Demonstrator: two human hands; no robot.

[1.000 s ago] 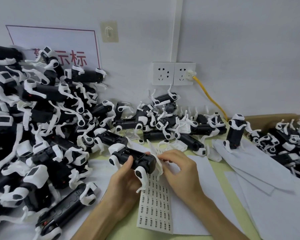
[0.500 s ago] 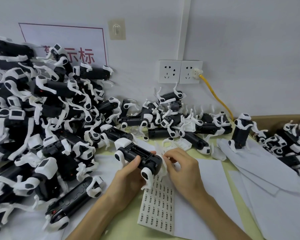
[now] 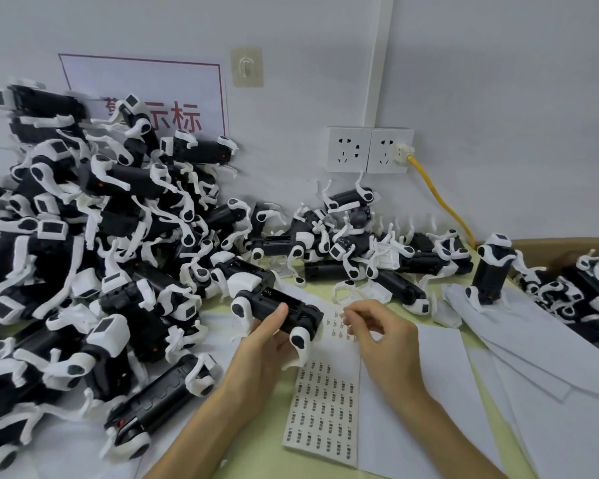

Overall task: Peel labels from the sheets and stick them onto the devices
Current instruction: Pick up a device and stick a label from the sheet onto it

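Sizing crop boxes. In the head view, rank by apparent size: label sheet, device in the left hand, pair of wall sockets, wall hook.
1. label sheet
2-3. device in the left hand and wall sockets look alike; the sockets sit farther, so unranked
4. wall hook

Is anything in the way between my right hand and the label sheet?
Nothing visible. The right hand sits right over the top rows of the label sheet; the device held in the left hand only overlaps its upper left edge.

The left grip (image 3: 267, 344) holds a black-and-white device (image 3: 277, 307); at its three o'clock, the right grip (image 3: 377, 333) curls over the label sheet (image 3: 325, 399) on the counter (image 3: 256, 454).
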